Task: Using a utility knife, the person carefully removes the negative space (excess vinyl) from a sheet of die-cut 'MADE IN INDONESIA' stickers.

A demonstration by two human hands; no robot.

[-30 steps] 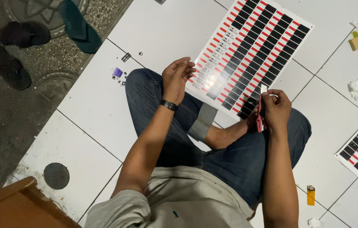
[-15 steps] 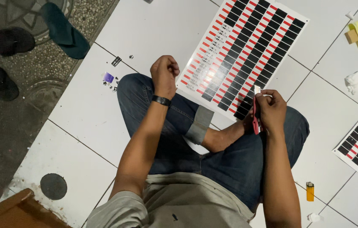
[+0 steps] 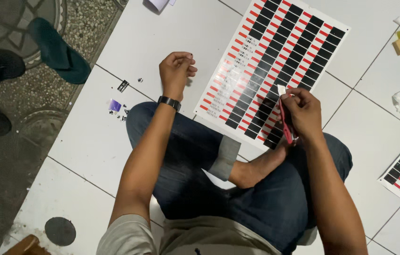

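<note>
Right hand (image 3: 303,113) around red cutter (image 3: 286,120).

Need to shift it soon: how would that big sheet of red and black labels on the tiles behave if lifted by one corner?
The label sheet lies dead flat and looks thin, so it would probably droop and bend. Its glossy glare suggests a slick face that may slide on the smooth tile floor. Likely light for its size.
</note>
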